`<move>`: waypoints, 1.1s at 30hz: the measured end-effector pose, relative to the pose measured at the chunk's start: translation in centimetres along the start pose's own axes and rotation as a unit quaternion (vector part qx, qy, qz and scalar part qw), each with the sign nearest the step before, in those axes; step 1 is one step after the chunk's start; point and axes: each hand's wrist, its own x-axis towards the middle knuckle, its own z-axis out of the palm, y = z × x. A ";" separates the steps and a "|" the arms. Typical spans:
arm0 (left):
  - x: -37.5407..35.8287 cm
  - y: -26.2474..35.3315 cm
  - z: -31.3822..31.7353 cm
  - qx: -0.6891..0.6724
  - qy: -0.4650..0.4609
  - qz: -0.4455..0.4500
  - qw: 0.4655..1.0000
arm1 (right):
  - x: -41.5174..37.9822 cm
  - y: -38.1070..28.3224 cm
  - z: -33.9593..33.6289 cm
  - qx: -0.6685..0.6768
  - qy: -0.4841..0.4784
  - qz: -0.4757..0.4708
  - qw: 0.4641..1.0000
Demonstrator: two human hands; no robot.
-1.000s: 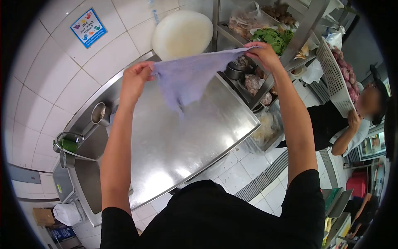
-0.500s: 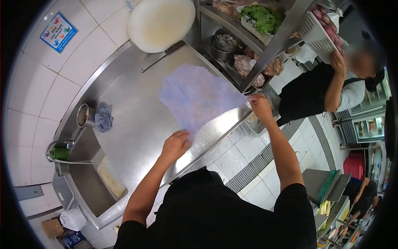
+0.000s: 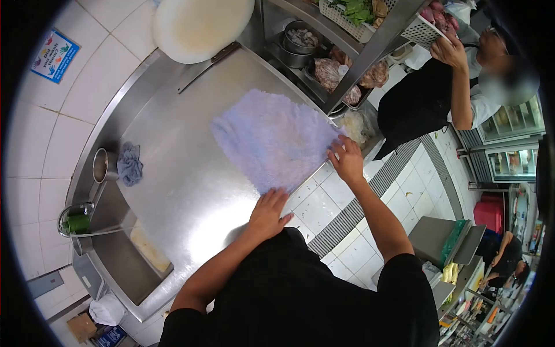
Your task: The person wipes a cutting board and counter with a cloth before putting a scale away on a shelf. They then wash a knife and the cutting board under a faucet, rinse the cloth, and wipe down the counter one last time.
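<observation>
A lilac cloth lies spread on the stainless steel counter, its near edge along the counter's front rim. My left hand rests on the cloth's near left corner, fingers stretched out flat. At the near right corner, my right hand touches the cloth with its fingers apart. Neither hand appears to be gripping it. A crumpled blue-grey rag lies farther left, beside a metal cup.
A knife lies at the back, near a round white board. To the left is a sink. A steel shelf with bowls and bagged food stands right. Another person holds a white basket of red onions.
The cloth's near edge has come down flat onto the counter. My left hand moved right and onto its corner; my right hand lowered slightly. The other person's basket moved left and up.
</observation>
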 end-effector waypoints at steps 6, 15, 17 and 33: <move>9.1 -9.1 -6.8 0.081 0.186 -0.095 0.975 | 4.2 -3.4 1.7 0.066 0.078 0.009 0.995; 7.9 -15.5 -8.0 0.177 0.238 -0.174 0.939 | 14.9 -8.7 10.3 0.055 0.005 -0.085 0.995; 6.6 -15.9 -7.4 0.214 0.189 -0.203 0.937 | 14.7 -9.0 11.4 -0.029 -0.054 -0.040 0.997; -25.3 -33.8 -11.8 -0.162 0.456 -0.496 0.721 | 12.4 -14.2 11.5 0.239 -0.005 0.057 0.969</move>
